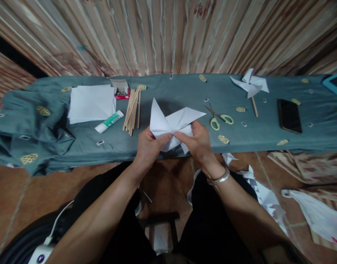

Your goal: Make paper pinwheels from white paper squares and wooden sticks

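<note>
At the near edge of the tabletop [75,146], my left hand [148,146] and right hand [200,143] are both closed on a cut white paper sheet [171,123], fingertips pinching its flaps together at the centre. The sheet is held just above the tabletop edge, with points fanning up and to the right. I judge this to be the folding step of a pinwheel: corners are being drawn to the middle, and not all are gathered yet. The next move, as I read it, calls for holding the centre tight with one hand while the other brings in a loose point, then something to pin it.

Just right of the sheet lie green-handled scissors [219,118]. Left of it sits a bundle of wooden sticks [132,108], then a glue tube [109,121], a small red box [121,90] and a stack of white paper [91,102]. Far right stands a finished pinwheel [251,85] on its stick, with a dark phone [289,115] beyond. Paper scraps [263,196] litter the floor near my right knee.
</note>
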`<state>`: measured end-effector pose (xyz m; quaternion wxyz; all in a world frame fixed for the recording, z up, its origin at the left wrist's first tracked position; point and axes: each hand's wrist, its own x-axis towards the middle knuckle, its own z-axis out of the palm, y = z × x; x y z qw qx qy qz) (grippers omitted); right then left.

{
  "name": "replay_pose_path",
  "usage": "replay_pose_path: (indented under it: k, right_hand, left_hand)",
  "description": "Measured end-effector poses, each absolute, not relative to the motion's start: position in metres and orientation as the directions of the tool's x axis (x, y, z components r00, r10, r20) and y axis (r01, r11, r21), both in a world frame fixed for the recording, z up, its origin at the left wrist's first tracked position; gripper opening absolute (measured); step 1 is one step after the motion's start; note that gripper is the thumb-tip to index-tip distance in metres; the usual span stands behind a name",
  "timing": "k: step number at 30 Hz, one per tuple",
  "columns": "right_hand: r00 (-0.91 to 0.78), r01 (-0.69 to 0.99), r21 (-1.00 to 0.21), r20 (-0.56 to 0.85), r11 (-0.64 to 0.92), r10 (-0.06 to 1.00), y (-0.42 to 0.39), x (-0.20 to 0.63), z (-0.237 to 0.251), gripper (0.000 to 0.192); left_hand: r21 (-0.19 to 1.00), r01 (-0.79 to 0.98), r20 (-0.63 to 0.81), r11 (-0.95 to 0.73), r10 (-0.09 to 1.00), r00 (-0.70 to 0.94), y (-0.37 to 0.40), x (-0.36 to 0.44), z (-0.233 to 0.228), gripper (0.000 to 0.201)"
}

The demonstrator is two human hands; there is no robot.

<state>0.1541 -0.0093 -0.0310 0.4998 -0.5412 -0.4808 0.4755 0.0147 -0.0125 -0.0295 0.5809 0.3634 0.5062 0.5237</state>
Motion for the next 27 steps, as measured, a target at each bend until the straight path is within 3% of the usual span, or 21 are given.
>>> replay_pose_path:
  k: [15,17,19,21,23,25,27]
  right_hand:
    - [0.041,-0.025,-0.999,-0.033,-0.032,0.999,-0.016,0.157,-0.031,0.055]
    - [0.097,0.022,-0.999,0.032,0.03,0.995,-0.014,0.166,-0.031,0.055]
    - [0.185,0.184,-0.971,0.189,0.155,0.964,-0.015,0.176,-0.028,0.05]
    - [0.214,0.455,-0.846,0.407,0.278,0.888,-0.018,0.183,-0.021,0.042]
    - [0.107,0.687,-0.63,0.581,0.362,0.807,-0.023,0.183,-0.013,0.029]
    - [-0.062,0.785,-0.447,0.632,0.429,0.772,-0.029,0.176,-0.006,0.014]
    - [-0.165,0.806,-0.366,0.615,0.465,0.771,-0.033,0.167,-0.004,0.011]
  left_hand:
    - [0.968,-0.212,-0.165,0.136,0.978,-0.127,-0.007,0.012,-0.03,0.031]
    - [0.968,-0.213,-0.171,0.137,0.974,-0.148,-0.006,0.01,-0.03,0.031]
    - [0.967,-0.21,-0.18,0.143,0.969,-0.169,-0.005,0.009,-0.031,0.031]
    - [0.969,-0.193,-0.187,0.152,0.965,-0.181,-0.005,0.009,-0.032,0.029]
    - [0.976,-0.156,-0.182,0.153,0.965,-0.189,-0.005,0.01,-0.031,0.027]
    - [0.982,-0.115,-0.169,0.149,0.968,-0.188,-0.006,0.011,-0.03,0.025]
    - [0.985,-0.093,-0.158,0.144,0.972,-0.172,-0.007,0.014,-0.029,0.024]
